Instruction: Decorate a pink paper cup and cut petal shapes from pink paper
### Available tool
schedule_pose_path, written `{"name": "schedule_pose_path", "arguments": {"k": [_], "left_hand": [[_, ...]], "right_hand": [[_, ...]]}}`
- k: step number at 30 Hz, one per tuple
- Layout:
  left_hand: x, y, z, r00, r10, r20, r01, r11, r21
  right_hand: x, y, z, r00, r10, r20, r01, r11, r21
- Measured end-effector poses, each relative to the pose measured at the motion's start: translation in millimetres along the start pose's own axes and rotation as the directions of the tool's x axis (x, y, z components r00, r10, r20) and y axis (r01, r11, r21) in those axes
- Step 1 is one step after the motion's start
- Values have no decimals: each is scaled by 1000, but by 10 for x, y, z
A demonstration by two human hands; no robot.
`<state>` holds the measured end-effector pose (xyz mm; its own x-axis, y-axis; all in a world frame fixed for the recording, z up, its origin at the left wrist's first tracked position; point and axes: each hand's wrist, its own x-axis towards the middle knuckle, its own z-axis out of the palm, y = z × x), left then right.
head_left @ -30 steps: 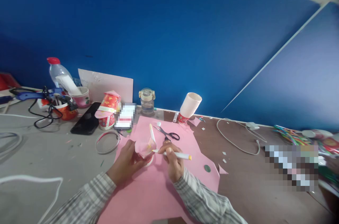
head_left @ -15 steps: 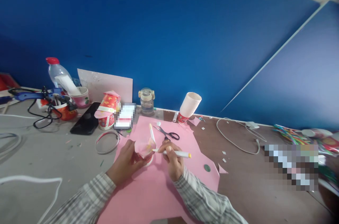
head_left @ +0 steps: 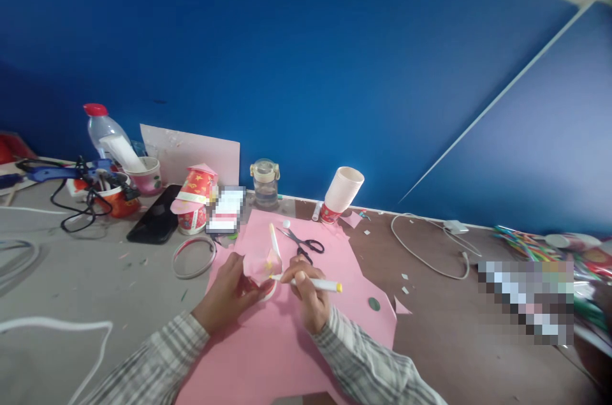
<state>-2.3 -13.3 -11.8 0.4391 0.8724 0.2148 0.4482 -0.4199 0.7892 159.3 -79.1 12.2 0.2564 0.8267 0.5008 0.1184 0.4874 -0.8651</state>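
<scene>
My left hand is closed round a red-and-white paper cup that has a pink paper piece on top, with yellow marks on it. Between the fingers of my right hand is a white marker with a yellow end, its tip at the edge of the pink piece. I cannot tell whether the tip touches. Beneath both hands lies a large pink paper sheet. Black-handled scissors and a marker cap rest on it, beyond my hands.
Stacked paper cups lean at the back, right of a lidded jar. To the left stand a decorated red cup stack, a black phone and a tape ring. A white cable and paper scraps lie right.
My right hand has shifted slightly left and down, bringing the marker tip along the edge of the pink piece. My left hand stays in place with the cup.
</scene>
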Motion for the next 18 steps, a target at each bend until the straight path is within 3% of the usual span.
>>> {"name": "schedule_pose_path", "arguments": {"k": [12,18], "left_hand": [[-1,-36,18,1000,-13,3,13,1000,-3],[-3,-33,20,1000,-20,8,20,1000,-12]], "right_hand": [[-6,-13,21,999,4,32,-2,999,-42],[-44,-4,36,994,82,66,-81,997,-20]]}}
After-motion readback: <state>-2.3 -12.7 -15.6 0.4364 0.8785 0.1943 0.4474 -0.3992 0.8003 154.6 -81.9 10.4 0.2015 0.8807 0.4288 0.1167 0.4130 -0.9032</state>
